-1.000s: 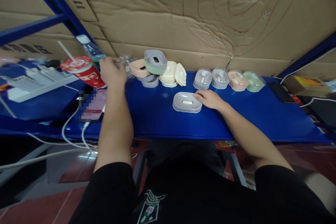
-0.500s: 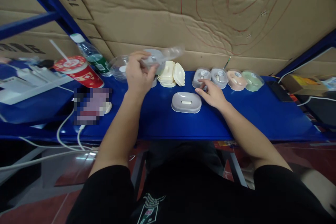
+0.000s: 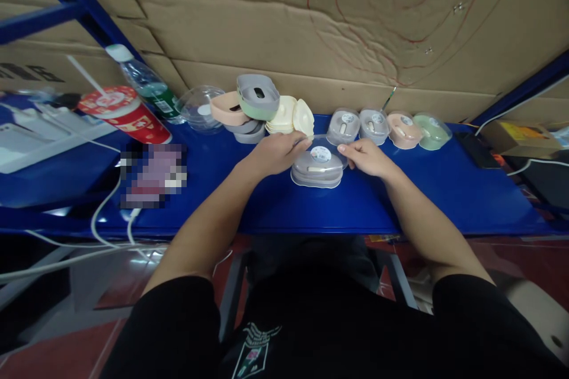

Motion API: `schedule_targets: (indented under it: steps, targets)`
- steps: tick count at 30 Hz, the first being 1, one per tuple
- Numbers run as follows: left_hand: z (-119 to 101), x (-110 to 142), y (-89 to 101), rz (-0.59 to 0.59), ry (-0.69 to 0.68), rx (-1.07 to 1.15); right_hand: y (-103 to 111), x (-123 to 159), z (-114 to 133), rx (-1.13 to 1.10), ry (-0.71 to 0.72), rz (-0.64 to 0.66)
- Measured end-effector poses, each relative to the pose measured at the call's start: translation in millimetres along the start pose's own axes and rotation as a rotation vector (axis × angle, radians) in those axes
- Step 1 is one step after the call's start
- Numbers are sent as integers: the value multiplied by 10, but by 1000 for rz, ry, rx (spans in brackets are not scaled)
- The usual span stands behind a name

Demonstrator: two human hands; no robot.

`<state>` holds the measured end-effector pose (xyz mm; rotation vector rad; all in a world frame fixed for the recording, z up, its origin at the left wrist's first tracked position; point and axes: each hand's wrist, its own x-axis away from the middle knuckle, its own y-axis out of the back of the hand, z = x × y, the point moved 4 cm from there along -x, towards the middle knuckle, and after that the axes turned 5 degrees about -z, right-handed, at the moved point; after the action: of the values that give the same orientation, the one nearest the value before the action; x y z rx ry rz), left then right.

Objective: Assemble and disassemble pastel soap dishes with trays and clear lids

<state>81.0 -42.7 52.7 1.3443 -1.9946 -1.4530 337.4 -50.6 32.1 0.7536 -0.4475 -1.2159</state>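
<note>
My left hand pinches the left edge of a clear plastic lid with a round white label. At the lid's right edge are the closed thumb and fingers of my right hand. Held by both, the lid is over a grey oval box with a small white piece in its middle; I cannot tell whether it is seated. Behind my left hand stand cream-coloured trays in a stack. Farther left, grey, peach and green box shells are piled up, beside clear lids.
Lidded boxes stand in a row at the back right: two grey ones, a peach one and a green one. A red paper cup and a plastic bottle are at left. Cardboard walls the back.
My left hand has come from the shell pile to the grey box with the clear lid. My right hand has moved slightly and now grips the lid's other edge.
</note>
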Motion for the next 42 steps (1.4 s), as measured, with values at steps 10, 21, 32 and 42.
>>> schedule_targets:
  steps: [10, 21, 32, 42]
  targets:
    - [73, -9, -219, 226, 69, -106, -129, 10, -102, 85, -191, 285]
    - [214, -97, -277, 162, 97, -141, -179, 1, -148, 110, -193, 318]
    - [235, -99, -260, 218, 110, 14, -127, 20, -48, 157, -155, 309]
    - [289, -120, -341, 190, 73, -25, -124, 24, -67, 160, -184, 297]
